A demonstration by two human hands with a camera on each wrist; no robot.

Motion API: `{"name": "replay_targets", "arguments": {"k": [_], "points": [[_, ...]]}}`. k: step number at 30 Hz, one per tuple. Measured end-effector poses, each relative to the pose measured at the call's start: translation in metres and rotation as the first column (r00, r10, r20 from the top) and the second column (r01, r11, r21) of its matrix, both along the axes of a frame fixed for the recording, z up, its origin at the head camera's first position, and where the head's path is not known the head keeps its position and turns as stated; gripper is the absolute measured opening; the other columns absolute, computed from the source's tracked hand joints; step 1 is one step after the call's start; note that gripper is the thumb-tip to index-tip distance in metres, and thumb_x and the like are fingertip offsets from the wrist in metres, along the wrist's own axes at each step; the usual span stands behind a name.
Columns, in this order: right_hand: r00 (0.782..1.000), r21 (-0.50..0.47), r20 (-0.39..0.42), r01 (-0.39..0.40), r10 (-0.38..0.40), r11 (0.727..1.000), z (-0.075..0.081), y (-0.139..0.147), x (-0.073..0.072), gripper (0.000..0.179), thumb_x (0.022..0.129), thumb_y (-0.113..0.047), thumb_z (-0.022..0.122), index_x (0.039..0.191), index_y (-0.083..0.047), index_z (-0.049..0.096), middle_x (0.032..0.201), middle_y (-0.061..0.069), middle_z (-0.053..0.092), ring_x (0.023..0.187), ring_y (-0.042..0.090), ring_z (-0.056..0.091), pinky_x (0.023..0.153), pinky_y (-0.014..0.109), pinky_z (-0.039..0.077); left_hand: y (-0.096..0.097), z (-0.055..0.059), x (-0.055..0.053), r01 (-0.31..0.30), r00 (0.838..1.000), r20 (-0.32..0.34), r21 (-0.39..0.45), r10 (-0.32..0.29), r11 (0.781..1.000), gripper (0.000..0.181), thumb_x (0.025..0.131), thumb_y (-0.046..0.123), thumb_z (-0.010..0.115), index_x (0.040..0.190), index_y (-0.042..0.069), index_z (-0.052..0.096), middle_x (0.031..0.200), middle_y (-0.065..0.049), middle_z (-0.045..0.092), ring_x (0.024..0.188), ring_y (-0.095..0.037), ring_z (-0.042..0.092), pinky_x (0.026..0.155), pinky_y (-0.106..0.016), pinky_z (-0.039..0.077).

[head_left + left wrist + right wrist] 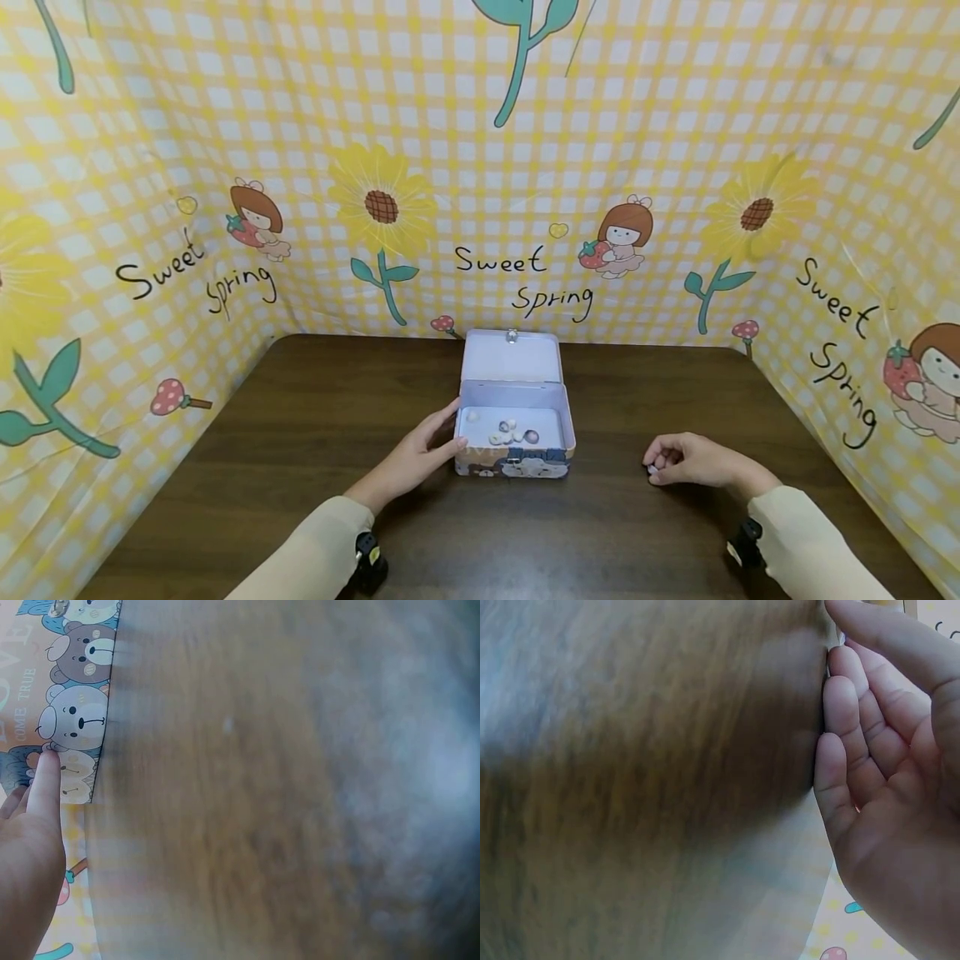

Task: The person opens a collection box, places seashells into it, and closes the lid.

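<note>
A small tin box [534, 468] with printed bears on its front stands mid-table, its hinged lid [510, 357] raised. Inside lie several small, round, shell-like pieces, among them a dark purplish one [532, 436]. My left hand [411, 460] rests against the box's left side, fingers extended along it and thumb at the front corner. The left wrist view shows a straight digit [46, 787] touching the bear print. To the right of the box, low over the table, my right hand [693, 460] pinches a small whitish shell-like piece [651, 470] between thumb and fingertips; most of it is hidden.
The dark brown wooden table [300, 417] carries the box. Behind it and at both sides hangs a yellow checked cloth [420, 67] with sunflowers and lettering. Black wrist cameras sit on both sleeves, the left one [369, 562] near the table's front.
</note>
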State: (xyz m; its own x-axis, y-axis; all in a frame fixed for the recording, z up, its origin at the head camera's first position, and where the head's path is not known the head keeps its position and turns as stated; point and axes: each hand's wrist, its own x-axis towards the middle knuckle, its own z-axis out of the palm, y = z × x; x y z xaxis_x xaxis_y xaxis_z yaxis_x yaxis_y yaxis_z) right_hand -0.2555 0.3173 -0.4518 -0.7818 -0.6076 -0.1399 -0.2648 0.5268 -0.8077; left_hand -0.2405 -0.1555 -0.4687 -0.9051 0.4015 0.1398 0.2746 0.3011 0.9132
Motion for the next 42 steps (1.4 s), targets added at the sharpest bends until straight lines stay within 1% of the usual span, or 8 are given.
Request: {"name": "replay_targets", "arguments": {"k": [6,14,21,27,29,35,42], "points": [[1.000,0.014,-0.003,-0.002,0.002,1.000,0.000,-0.001,-0.001,0.020,0.092,-0.011,0.073,0.106,0.002,0.066,0.088,0.005,0.060,0.077,0.009,0.055,0.068,0.023,0.048,0.001,0.000,0.000,0.000,1.000,-0.002,0.001,0.000,1.000,0.070,0.102,0.027,0.062,0.160,0.010,0.026,0.158,-0.019,0.031,0.142,-0.036,0.036,0.109,-0.056,0.035],[1.000,-0.003,-0.007,-0.025,0.025,1.000,0.001,-0.003,0.000,0.020,0.093,-0.012,0.073,0.104,0.002,0.066,0.087,0.001,0.061,0.075,0.009,0.056,0.067,0.023,0.048,0.001,0.001,0.001,-0.008,1.000,-0.007,-0.005,0.008,1.000,0.070,0.102,0.027,0.062,0.160,0.011,0.026,0.158,-0.019,0.031,0.142,-0.035,0.036,0.110,-0.056,0.034],[1.000,0.023,-0.017,-0.012,0.012,1.000,0.002,-0.003,-0.001,0.020,0.094,-0.013,0.072,0.106,0.001,0.065,0.089,0.006,0.062,0.076,0.010,0.057,0.066,0.024,0.049,0.001,0.003,0.001,0.003,1.000,-0.006,-0.005,-0.003,1.000,0.070,0.102,0.028,0.062,0.160,0.011,0.025,0.159,-0.019,0.029,0.142,-0.036,0.035,0.110,-0.056,0.034],[1.000,-0.008,0.006,-0.015,0.015,1.000,0.007,-0.005,-0.003,0.021,0.094,-0.010,0.071,0.107,0.003,0.064,0.095,0.011,0.062,0.082,0.014,0.061,0.069,0.026,0.052,0.001,0.003,0.001,0.012,1.000,-0.006,-0.001,-0.012,1.000,0.071,0.102,0.028,0.061,0.160,0.010,0.025,0.159,-0.021,0.028,0.142,-0.036,0.035,0.109,-0.057,0.034],[1.000,0.005,-0.005,-0.010,0.010,1.000,0.008,-0.005,-0.005,0.021,0.094,-0.011,0.072,0.107,0.002,0.065,0.095,0.010,0.063,0.083,0.015,0.061,0.070,0.026,0.052,0.000,0.003,0.002,0.014,1.000,-0.007,0.000,-0.014,1.000,0.070,0.102,0.028,0.061,0.160,0.010,0.025,0.159,-0.021,0.028,0.142,-0.037,0.035,0.109,-0.057,0.034],[0.999,0.047,-0.051,0.015,-0.012,0.999,0.021,-0.012,-0.007,0.021,0.095,-0.015,0.072,0.108,-0.001,0.065,0.095,0.007,0.064,0.084,0.017,0.060,0.071,0.027,0.051,0.000,0.003,0.001,0.012,1.000,-0.010,0.004,-0.012,1.000,0.070,0.103,0.027,0.061,0.160,0.010,0.025,0.159,-0.021,0.028,0.142,-0.037,0.035,0.109,-0.057,0.034],[0.994,0.054,-0.112,0.024,-0.018,0.998,0.038,-0.019,-0.009,0.023,0.094,-0.017,0.073,0.109,-0.001,0.065,0.095,0.004,0.064,0.087,0.016,0.062,0.073,0.028,0.053,0.000,0.003,0.002,0.016,1.000,0.001,0.011,-0.016,1.000,0.070,0.103,0.027,0.061,0.160,0.010,0.025,0.159,-0.020,0.028,0.143,-0.037,0.034,0.110,-0.057,0.034]]}}
